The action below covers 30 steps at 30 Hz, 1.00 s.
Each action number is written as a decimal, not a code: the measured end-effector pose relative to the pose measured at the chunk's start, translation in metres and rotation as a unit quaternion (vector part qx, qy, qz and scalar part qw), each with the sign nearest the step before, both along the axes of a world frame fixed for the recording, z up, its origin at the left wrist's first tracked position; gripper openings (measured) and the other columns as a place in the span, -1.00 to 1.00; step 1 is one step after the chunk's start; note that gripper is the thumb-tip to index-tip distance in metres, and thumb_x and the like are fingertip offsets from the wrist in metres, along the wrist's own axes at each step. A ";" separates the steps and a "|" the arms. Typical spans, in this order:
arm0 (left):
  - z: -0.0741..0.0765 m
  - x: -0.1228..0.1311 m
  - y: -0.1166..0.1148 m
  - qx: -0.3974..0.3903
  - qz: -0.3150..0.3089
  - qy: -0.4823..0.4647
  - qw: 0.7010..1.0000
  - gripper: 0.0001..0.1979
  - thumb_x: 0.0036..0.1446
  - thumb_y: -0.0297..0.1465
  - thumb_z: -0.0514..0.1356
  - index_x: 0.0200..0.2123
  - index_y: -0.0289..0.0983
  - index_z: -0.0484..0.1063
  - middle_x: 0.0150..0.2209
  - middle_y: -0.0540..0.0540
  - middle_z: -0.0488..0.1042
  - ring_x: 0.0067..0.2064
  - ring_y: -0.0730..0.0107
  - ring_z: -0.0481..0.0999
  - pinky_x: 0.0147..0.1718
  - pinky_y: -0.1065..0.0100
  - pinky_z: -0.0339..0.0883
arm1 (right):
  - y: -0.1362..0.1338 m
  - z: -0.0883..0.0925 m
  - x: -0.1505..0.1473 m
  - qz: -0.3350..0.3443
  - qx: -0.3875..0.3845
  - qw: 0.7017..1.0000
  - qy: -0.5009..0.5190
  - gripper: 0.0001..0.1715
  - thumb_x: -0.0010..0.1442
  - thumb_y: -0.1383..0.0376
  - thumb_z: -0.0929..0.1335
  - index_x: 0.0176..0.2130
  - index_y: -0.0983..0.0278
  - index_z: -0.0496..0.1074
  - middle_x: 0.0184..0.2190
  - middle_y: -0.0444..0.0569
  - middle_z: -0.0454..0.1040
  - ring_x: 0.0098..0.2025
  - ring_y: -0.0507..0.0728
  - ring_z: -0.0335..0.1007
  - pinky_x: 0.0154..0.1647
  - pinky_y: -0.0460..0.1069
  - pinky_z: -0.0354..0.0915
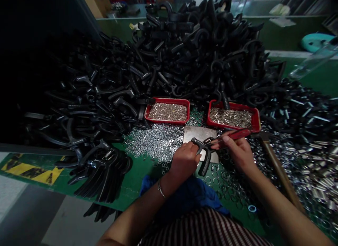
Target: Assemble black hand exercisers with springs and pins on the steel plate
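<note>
My left hand (185,158) is closed on a black forked handle piece (206,161), which it holds over a small metal plate (188,133). In my right hand (239,152) is a red-handled hand tool (239,134). The tool's thin front end points left at the top of the handle piece; whether it touches is too small to tell. To the left of the plate lie many small shiny metal rings (155,142). Behind my hands are a red tray (188,114) of tiny metal parts and another red tray (257,119) of small metal pins.
A large heap of black handle pieces (179,62) rises behind the trays. A stack of them (105,179) hangs over the front left edge. A wooden-handled hammer (281,172) lies right of my right hand, beside loose metal cylinders (324,172). Blue cloth (182,196) covers my lap.
</note>
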<state>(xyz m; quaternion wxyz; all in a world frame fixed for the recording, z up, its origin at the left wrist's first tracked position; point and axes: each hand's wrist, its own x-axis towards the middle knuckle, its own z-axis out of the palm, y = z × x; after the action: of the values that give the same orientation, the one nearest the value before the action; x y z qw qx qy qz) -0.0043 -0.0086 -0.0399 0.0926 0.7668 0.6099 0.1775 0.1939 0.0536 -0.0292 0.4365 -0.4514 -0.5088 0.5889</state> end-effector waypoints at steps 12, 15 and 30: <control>0.000 0.002 0.001 -0.022 0.016 0.008 1.000 -0.92 0.21 -0.36 0.21 -0.26 -0.23 0.37 -0.26 -0.06 0.45 -0.17 0.23 0.44 -0.16 0.25 0.35 | -0.009 -0.008 -0.006 -0.019 0.047 0.997 -0.065 -0.75 0.27 0.06 0.38 -0.16 0.15 0.37 -0.25 -0.03 0.62 -0.27 0.23 0.60 -0.17 0.13 0.48; 0.000 0.001 0.001 -0.018 0.013 0.010 1.000 -0.92 0.21 -0.36 0.21 -0.26 -0.23 0.37 -0.26 -0.06 0.45 -0.17 0.24 0.44 -0.16 0.25 0.35 | -0.009 -0.009 -0.006 -0.018 0.049 0.996 -0.078 -0.75 0.27 0.06 0.37 -0.16 0.15 0.37 -0.25 -0.02 0.62 -0.28 0.23 0.59 -0.17 0.14 0.48; -0.005 0.001 0.002 0.005 -0.002 -0.020 1.000 -0.94 0.23 -0.38 0.19 -0.26 -0.25 0.37 -0.28 -0.09 0.46 -0.18 0.25 0.45 -0.18 0.28 0.35 | -0.006 0.011 -0.018 0.126 -0.036 0.991 -0.019 -0.67 0.33 0.01 0.27 -0.27 0.20 0.38 -0.53 -0.09 0.53 -0.54 0.15 0.48 -0.41 0.07 0.44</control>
<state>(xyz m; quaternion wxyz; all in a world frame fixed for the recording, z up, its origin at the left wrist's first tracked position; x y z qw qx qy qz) -0.0035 -0.0065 -0.0448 0.1016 0.7644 0.6058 0.1957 0.1755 0.0477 -0.0184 0.3321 -0.4107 -0.5482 0.6485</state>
